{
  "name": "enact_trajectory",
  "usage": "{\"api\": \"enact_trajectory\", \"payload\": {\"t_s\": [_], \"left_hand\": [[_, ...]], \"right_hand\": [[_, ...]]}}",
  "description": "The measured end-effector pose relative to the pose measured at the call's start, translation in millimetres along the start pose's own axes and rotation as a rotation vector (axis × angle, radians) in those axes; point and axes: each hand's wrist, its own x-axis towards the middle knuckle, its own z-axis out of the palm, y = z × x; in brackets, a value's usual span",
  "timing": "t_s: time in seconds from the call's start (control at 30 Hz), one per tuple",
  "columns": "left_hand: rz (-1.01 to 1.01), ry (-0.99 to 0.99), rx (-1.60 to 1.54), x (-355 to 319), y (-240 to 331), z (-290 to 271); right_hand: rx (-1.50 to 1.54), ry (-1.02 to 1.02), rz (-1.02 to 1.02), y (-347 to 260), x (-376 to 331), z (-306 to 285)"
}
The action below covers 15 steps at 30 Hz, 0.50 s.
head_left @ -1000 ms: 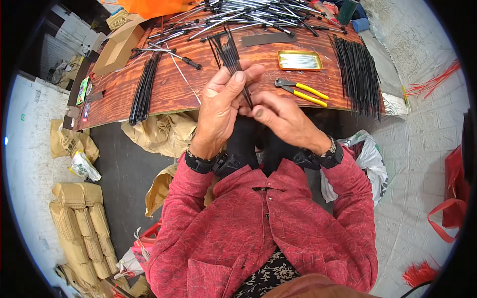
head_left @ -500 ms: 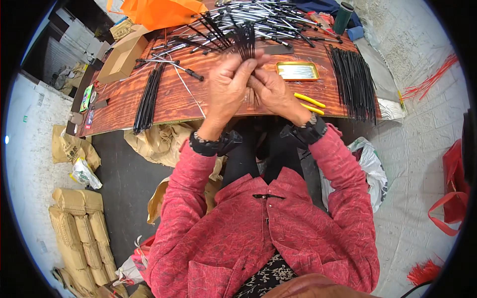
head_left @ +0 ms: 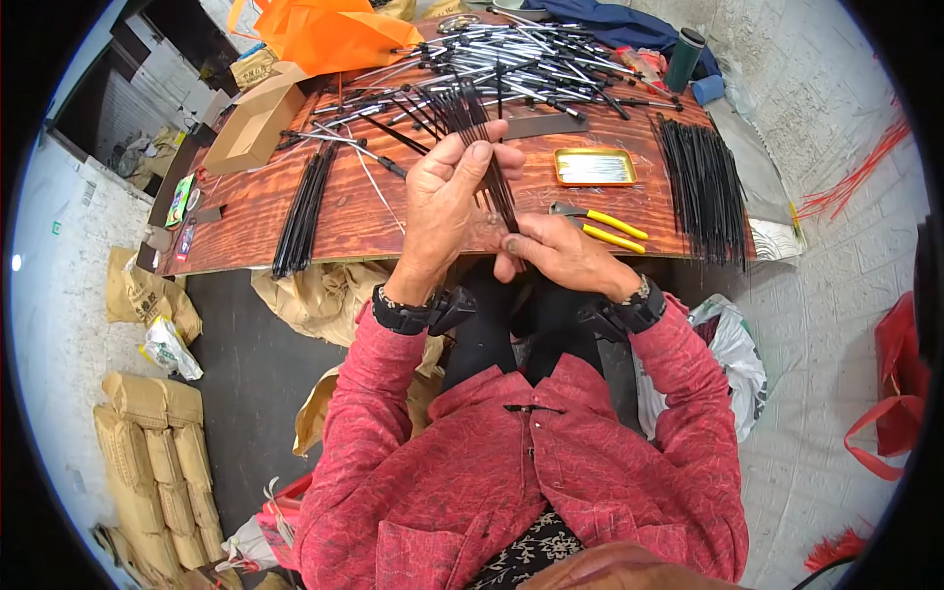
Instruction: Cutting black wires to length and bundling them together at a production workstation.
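My left hand (head_left: 442, 197) is closed around a bundle of thin black strips (head_left: 462, 110), held above the front of the table. The strips' upper ends fan out past my fingers. My right hand (head_left: 556, 248) pinches the lower end of the same bundle between thumb and fingers, near the table's front edge. Just beyond my right hand lie pliers with yellow handles (head_left: 615, 224). A shallow yellow-rimmed tin (head_left: 595, 167) holding thin pale pins or needles sits farther back. Whether the strips are plastic or wire I cannot tell.
Many silver-and-black rods (head_left: 531, 59) are heaped at the back. Black strips lie in a stack (head_left: 703, 187) on the right and a bundle (head_left: 303, 211) on the left. An open cardboard box (head_left: 258, 128), an orange bag (head_left: 324, 34) and a green flask (head_left: 684, 61) stand around them.
My right hand has moved down and to the right, away from my left hand, to the lower end of the strips. The pliers' head now shows.
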Motion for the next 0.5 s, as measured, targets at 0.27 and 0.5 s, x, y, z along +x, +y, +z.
{"api": "enact_trajectory", "payload": {"t_s": [0.27,0.5], "left_hand": [[-0.214,-0.077,0.055,-3,-8,-5],[0.001,-0.143,0.643,10,44,-29]], "right_hand": [[0.285,0.156,0.128,-19,-13,-3],[0.417,0.159,0.140,-36,-31,-18]]}}
